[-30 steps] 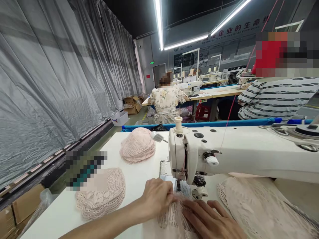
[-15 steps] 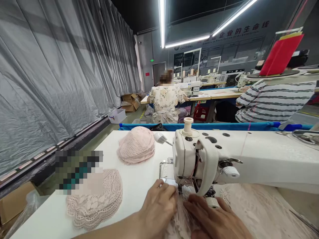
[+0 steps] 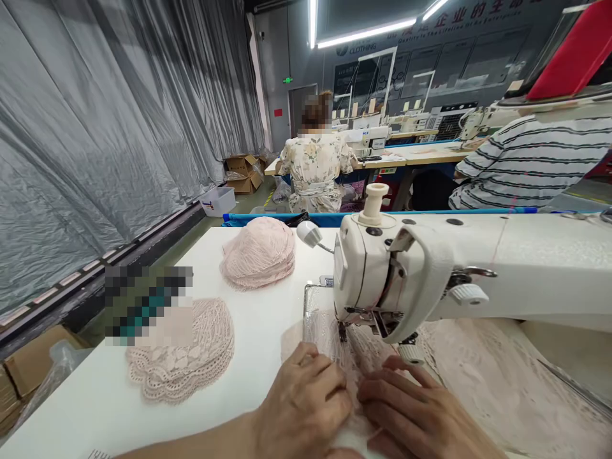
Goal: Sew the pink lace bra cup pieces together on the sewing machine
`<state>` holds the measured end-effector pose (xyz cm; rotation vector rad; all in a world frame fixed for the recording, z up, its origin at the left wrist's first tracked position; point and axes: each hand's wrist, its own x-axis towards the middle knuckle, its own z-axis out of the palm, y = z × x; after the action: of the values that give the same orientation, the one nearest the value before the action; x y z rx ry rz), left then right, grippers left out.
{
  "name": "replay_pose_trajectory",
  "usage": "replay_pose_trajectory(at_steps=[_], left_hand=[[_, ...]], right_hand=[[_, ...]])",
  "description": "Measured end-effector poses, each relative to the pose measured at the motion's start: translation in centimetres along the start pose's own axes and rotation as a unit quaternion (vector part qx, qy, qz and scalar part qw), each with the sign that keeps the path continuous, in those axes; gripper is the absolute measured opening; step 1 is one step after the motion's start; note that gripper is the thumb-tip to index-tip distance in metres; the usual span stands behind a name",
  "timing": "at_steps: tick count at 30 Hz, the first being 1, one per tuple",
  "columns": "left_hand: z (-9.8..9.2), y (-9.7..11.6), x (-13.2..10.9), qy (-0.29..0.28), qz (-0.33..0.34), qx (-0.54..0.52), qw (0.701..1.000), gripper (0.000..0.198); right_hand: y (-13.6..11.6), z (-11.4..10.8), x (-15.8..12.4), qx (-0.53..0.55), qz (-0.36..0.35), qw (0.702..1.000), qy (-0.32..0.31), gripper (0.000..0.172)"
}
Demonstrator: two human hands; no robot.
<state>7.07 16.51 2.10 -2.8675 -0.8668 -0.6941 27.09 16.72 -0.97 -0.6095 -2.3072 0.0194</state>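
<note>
A pale pink lace piece [image 3: 315,328] lies under the presser foot [image 3: 342,333] of a white sewing machine [image 3: 382,274], with part of it spread past the foot on the far left side. My left hand [image 3: 308,395] is on the near part of the lace, fingers curled together against it, just in front of the foot. Close beside it, my right hand [image 3: 418,408] has its fingers bent and pressed onto the same lace. Both thumbs are mostly hidden. More pink lace [image 3: 478,370] lies to the right, under the machine arm.
On the white table [image 3: 261,319] are a stack of scalloped lace pieces [image 3: 210,344] at left and a domed lace stack [image 3: 258,252] behind it. A small lamp [image 3: 310,234] juts from the machine. Scissors-like metal blades [image 3: 568,382] lie at right. Two people sit ahead.
The camera view has tilted down, so the scene sits higher. Relative to the needle, both hands are nearer to me. More lace now shows beyond the foot.
</note>
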Motion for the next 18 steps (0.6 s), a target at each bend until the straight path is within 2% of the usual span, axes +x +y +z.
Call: replay_pose_trajectory(at_steps=[2,6,8,13,18], left_hand=[[0.3,0.5,-0.4,0.019,0.008,0.026,0.999,0.045],[0.2,0.4,-0.2,0.031,-0.002,0.024,0.999,0.019],[-0.1,0.1,0.0,0.035,0.001,0.039,0.999,0.02],[-0.9,-0.4,0.3,0.008,0.029,0.068,0.997,0.022],[-1.0,-0.6,0.2,0.004,0.032,0.063,0.998,0.022]], right_hand=[[-0.2,-0.3,0.2,0.005,-0.001,1.0,-0.029,0.033],[-0.5,-1.2,0.6,0.02,0.023,0.993,-0.112,0.028],[-0.7,-1.3,0.7,0.024,0.037,0.992,-0.116,0.026],[-0.7,-0.7,0.5,-0.004,0.037,0.997,-0.072,0.031],[-0.6,-1.0,0.4,-0.059,0.039,0.993,-0.09,0.022]])
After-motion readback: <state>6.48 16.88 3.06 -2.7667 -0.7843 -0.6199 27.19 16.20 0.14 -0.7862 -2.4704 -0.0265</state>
